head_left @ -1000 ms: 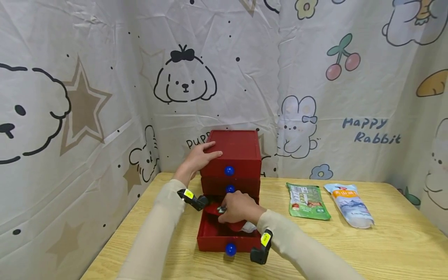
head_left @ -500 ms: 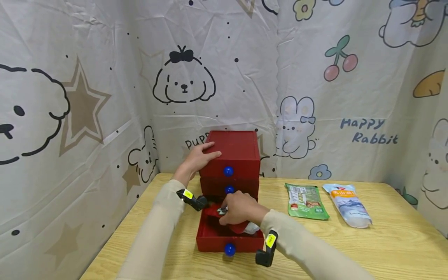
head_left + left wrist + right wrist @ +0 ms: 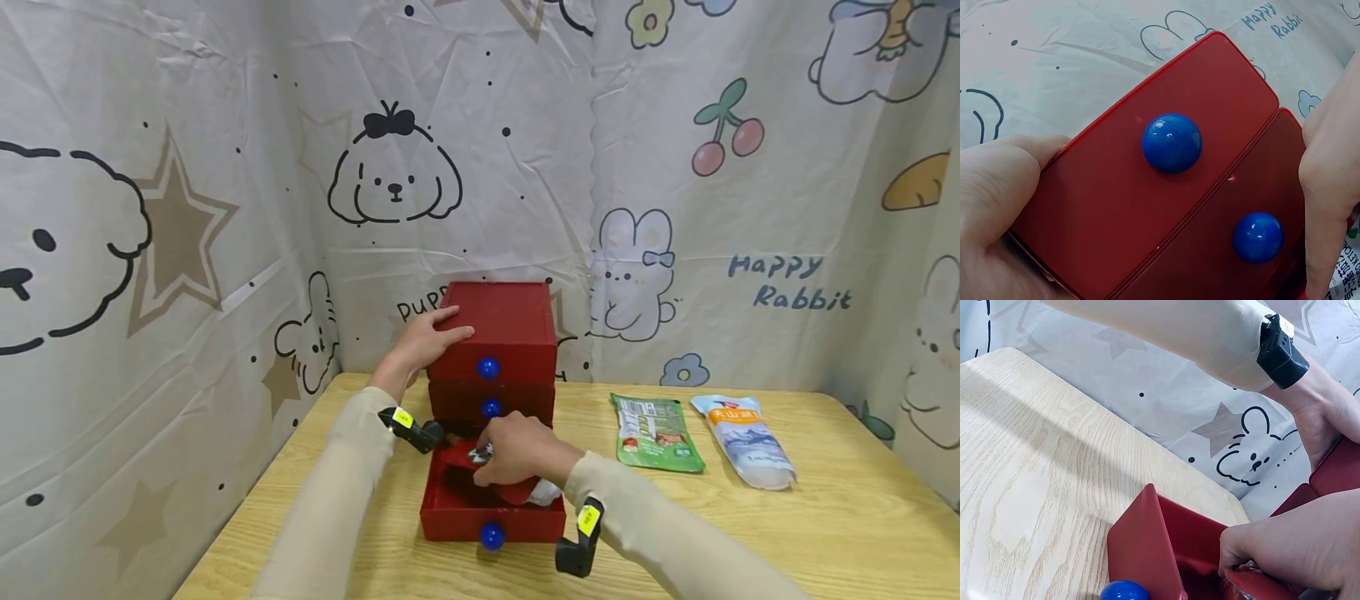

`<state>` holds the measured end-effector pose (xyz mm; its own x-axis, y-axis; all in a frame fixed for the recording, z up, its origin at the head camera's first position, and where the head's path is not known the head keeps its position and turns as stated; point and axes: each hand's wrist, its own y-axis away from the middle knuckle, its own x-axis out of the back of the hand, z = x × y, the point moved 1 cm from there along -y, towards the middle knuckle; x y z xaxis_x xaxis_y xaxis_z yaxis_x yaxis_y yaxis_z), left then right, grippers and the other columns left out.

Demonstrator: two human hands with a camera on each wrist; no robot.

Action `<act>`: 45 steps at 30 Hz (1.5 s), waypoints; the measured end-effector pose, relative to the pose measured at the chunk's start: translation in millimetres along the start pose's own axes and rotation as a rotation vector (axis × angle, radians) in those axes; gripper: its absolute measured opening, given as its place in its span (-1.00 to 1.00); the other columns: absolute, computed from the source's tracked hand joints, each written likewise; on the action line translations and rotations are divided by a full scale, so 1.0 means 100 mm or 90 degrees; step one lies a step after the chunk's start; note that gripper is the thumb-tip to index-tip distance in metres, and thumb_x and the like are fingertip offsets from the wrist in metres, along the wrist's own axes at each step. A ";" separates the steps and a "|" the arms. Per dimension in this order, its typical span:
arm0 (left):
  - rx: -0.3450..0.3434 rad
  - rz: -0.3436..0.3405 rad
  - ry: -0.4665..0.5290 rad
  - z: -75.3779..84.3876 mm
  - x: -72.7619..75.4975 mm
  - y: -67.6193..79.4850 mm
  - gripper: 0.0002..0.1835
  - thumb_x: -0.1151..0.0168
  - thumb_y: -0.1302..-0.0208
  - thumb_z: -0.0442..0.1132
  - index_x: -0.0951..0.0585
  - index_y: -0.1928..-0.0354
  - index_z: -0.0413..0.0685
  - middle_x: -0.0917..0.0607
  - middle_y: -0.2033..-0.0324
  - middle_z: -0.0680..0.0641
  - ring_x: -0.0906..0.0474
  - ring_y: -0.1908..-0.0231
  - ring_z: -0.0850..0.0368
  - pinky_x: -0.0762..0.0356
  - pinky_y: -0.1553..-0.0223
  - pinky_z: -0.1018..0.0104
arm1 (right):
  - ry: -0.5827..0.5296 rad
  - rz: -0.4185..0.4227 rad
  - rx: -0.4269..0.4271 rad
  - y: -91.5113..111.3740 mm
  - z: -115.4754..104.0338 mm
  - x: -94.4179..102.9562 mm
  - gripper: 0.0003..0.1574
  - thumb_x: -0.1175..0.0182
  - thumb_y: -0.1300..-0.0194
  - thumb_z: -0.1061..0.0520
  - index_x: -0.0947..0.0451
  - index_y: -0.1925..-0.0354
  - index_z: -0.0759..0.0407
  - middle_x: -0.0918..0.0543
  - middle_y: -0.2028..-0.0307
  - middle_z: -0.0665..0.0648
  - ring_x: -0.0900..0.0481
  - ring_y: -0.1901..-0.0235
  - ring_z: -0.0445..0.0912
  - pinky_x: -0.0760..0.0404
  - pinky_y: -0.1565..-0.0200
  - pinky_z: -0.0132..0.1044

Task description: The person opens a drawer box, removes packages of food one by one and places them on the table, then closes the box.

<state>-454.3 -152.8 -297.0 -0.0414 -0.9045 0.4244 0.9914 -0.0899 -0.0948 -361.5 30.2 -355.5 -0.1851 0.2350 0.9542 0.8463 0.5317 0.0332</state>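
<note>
A red chest of drawers (image 3: 491,312) with round blue knobs stands on the table, its bottom drawer (image 3: 442,518) pulled out. My left hand (image 3: 422,340) rests on the chest's top left edge, thumb and a finger extended over the top. Inside the open drawer, my right hand (image 3: 517,450) grips a red ketchup pouch (image 3: 513,490), its back of the hand upward and fingers pointing down. White printed wrapping with lettering (image 3: 1344,269) shows beside the right hand in the left wrist view. Most of the pouch is hidden beneath that hand.
On the wooden table (image 3: 660,533), right of the chest, lie a green food packet (image 3: 657,432) and a blue and white bag (image 3: 745,440) with an orange band. A patterned cloth (image 3: 480,167) hangs behind and on the left. The blue knob (image 3: 492,536) juts from the drawer's front.
The right wrist has shifted slightly to the right and down while the hand stays on the pouch in the drawer. The left hand keeps its place on the chest.
</note>
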 end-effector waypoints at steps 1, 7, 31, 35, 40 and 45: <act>-0.001 -0.001 0.001 0.00 0.00 0.00 -0.28 -0.34 -0.43 0.01 -0.36 -0.56 0.08 -0.23 -0.53 -0.18 -0.29 -0.37 -0.18 -0.28 -0.36 -0.16 | 0.001 0.000 0.000 0.01 0.00 0.00 -0.51 -0.53 -0.10 -0.13 -0.80 0.05 0.09 -0.70 0.28 -0.03 -0.54 0.38 -0.15 -0.62 0.37 -0.22; 0.006 -0.005 0.017 0.01 -0.02 0.01 -0.27 -0.35 -0.43 0.00 -0.35 -0.56 0.08 -0.23 -0.53 -0.19 -0.32 -0.34 -0.22 -0.31 -0.34 -0.19 | 0.009 0.003 0.004 0.06 0.00 0.04 -0.49 -0.52 -0.10 -0.12 -0.79 0.03 0.10 -0.71 0.24 -0.02 -0.55 0.35 -0.14 -0.62 0.34 -0.21; 0.004 -0.008 0.012 0.01 -0.01 0.00 -0.28 -0.34 -0.43 0.00 -0.36 -0.56 0.07 -0.19 -0.55 -0.18 -0.23 -0.40 -0.19 -0.24 -0.39 -0.16 | -0.016 0.031 0.056 0.38 0.19 0.15 -0.52 -0.52 -0.07 -0.02 -0.79 0.04 0.14 -0.67 0.38 -0.07 -0.50 0.52 -0.17 -0.58 0.39 -0.23; -0.002 -0.008 0.014 0.01 -0.01 0.00 -0.28 -0.33 -0.44 -0.01 -0.36 -0.56 0.06 -0.20 -0.55 -0.19 -0.24 -0.40 -0.19 -0.24 -0.39 -0.16 | -0.022 0.041 0.076 0.42 0.24 0.15 -0.52 -0.50 -0.06 -0.01 -0.79 0.03 0.13 -0.63 0.46 -0.13 -0.46 0.58 -0.19 -0.54 0.43 -0.24; 0.004 -0.009 0.015 0.00 -0.01 0.00 -0.28 -0.33 -0.44 -0.01 -0.35 -0.56 0.07 -0.20 -0.54 -0.19 -0.30 -0.34 -0.21 -0.30 -0.35 -0.16 | -0.021 0.048 0.077 0.50 0.30 0.17 -0.51 -0.48 -0.03 -0.02 -0.80 0.03 0.07 -0.74 0.27 -0.07 -0.52 0.44 -0.18 -0.59 0.30 -0.21; 0.009 -0.012 0.021 0.00 0.00 -0.01 -0.26 -0.33 -0.44 0.00 -0.33 -0.57 0.06 -0.23 -0.51 -0.22 -0.37 -0.28 -0.25 -0.39 -0.29 -0.18 | -0.019 0.051 0.054 0.60 0.34 0.21 -0.50 -0.48 0.00 -0.01 -0.80 0.02 0.05 -0.75 0.15 0.02 -0.57 0.23 -0.08 -0.61 0.17 -0.09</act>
<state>-454.9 -152.2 -296.9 -0.0639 -0.9163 0.3954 0.9921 -0.1011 -0.0741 -332.0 94.8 -343.7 -0.1342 0.3029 0.9435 0.8138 0.5769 -0.0694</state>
